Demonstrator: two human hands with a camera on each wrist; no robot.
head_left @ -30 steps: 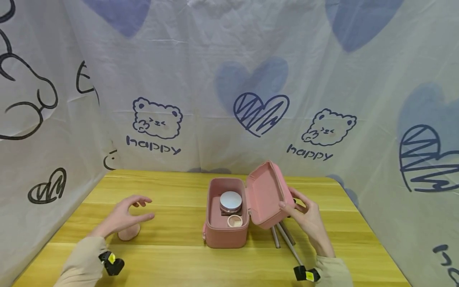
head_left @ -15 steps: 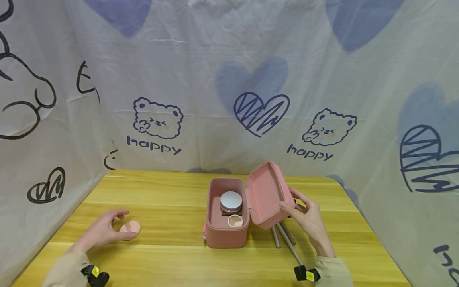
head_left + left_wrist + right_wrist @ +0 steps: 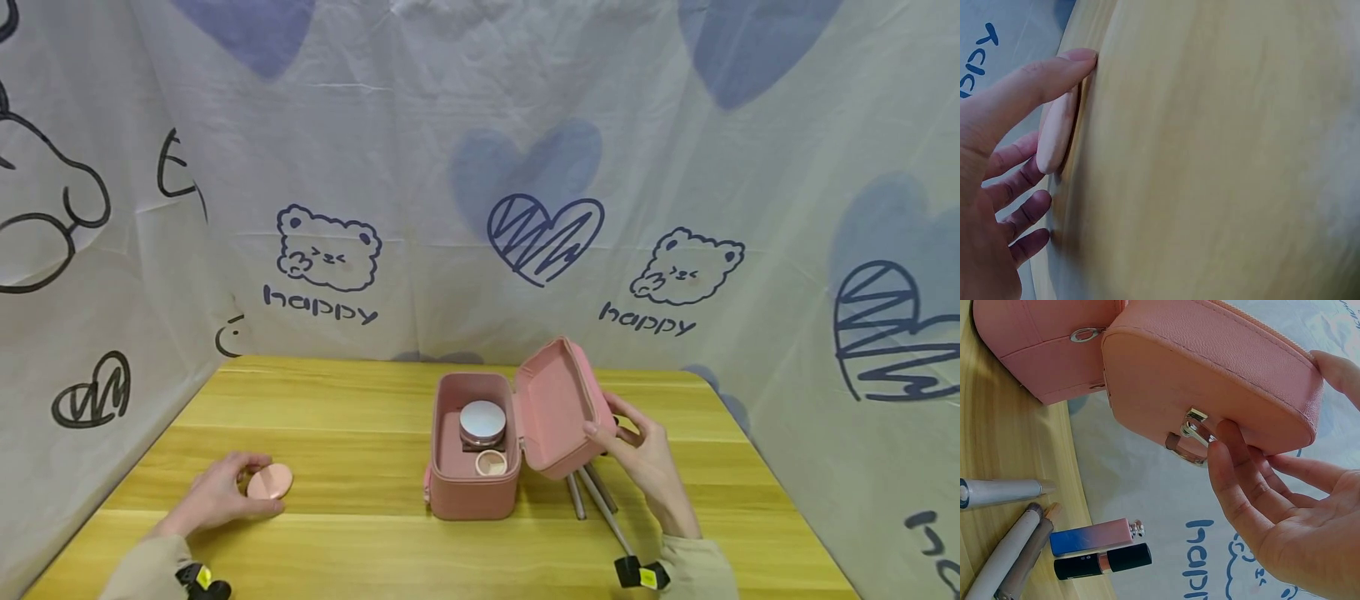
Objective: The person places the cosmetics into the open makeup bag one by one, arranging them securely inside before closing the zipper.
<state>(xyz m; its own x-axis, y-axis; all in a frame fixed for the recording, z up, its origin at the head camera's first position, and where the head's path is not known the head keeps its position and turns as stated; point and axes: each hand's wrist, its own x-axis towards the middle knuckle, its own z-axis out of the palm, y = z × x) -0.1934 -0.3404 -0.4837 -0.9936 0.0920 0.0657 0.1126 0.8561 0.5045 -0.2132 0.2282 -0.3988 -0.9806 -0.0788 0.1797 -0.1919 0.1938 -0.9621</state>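
A round, flat pink powder puff (image 3: 270, 482) lies on the table at the left. My left hand (image 3: 220, 493) is around its edge, thumb on the near side and fingers curled on the far side; the left wrist view shows the powder puff (image 3: 1057, 134) edge-on, between thumb and fingers. My right hand (image 3: 647, 458) holds the raised lid (image 3: 562, 404) of a pink makeup case (image 3: 474, 496), thumb on its rim. In the right wrist view, the fingers (image 3: 1241, 469) are behind the lid near its handle (image 3: 1188, 447). The case holds a silver-topped compact (image 3: 482, 421) and a small round palette (image 3: 491, 462).
Makeup brushes (image 3: 600, 500) lie under and right of the lid. The right wrist view also shows a blue-pink tube (image 3: 1094, 536) and a black tube (image 3: 1104, 561) beside them. A printed curtain (image 3: 420, 183) hangs behind the wooden table (image 3: 352, 467).
My left hand has come down and to the left, from above the powder puff to around its edge. The right hand keeps holding the lid in the same place.
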